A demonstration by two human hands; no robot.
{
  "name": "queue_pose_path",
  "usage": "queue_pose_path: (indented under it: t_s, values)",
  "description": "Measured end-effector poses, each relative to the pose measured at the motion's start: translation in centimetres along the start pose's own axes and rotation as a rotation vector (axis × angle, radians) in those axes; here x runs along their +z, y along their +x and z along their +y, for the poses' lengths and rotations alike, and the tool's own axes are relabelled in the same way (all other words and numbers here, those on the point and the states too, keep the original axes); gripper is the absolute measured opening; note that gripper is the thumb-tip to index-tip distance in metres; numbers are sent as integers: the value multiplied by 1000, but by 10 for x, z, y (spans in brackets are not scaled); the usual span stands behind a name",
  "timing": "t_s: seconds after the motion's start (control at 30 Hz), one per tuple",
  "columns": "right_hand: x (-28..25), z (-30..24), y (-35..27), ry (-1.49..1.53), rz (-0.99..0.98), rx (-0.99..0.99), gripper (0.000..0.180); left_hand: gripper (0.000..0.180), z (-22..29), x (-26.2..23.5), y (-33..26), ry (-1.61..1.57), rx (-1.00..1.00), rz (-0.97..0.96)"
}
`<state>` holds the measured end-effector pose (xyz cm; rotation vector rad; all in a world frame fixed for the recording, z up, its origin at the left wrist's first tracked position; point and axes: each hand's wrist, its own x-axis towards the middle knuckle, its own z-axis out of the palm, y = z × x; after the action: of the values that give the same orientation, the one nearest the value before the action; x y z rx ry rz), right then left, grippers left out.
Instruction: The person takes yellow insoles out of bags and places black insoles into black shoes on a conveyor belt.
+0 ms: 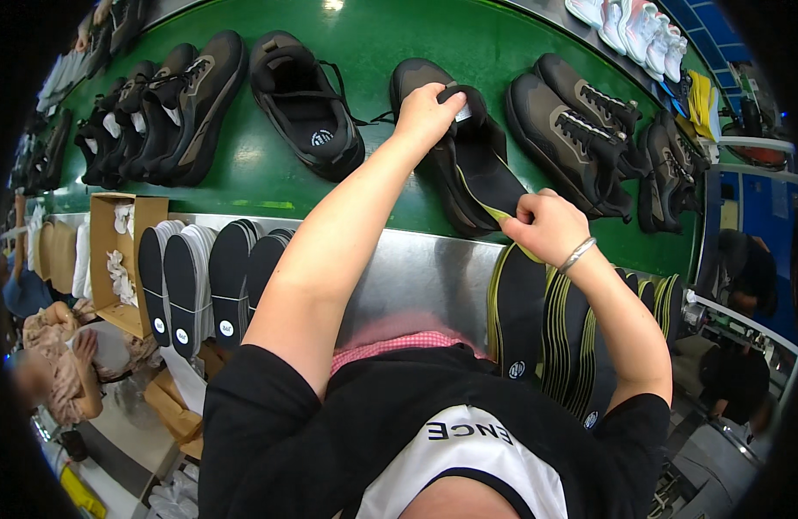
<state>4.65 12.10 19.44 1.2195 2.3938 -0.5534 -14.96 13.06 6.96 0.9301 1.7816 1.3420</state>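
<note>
On the green work surface [373, 43] a dark sneaker [447, 186] lies with its toe pointing away and its heel toward me. My left hand [427, 117] is closed on the shoe's tongue, pulling it up at the opening. A black insole [487, 177] with a yellow-green underside sits partly inside the shoe, its heel end sticking out. Thumb and fingers of my right hand [550, 227] pinch that outer end. The front of the insole is hidden in the shoe. To the left lies another loose-laced sneaker [304, 108], with an insole visible inside.
More dark sneakers stand at left [178, 108] and right [563, 130]. Below the green edge are black insole stacks, left [187, 290] and right [563, 329]. A cardboard box [144, 316] holds white paper. White shoes [633, 30] are at far right. Another person [57, 346] sits lower left.
</note>
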Motion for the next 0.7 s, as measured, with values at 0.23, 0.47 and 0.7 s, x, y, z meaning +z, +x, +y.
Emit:
queue_pose_path:
  t_s: [0.23, 0.47, 0.7]
  values:
    - [24, -24, 32, -208, 255, -160, 19, 33, 3, -6, -1, -21, -13, -5]
    - [64, -37, 89, -472, 199, -213, 18, 36, 9, -8, -8, 55, -1, 12]
    - [69, -39, 98, -339, 23, -137, 20, 35, -4, -9, -8, 145, 151, 86]
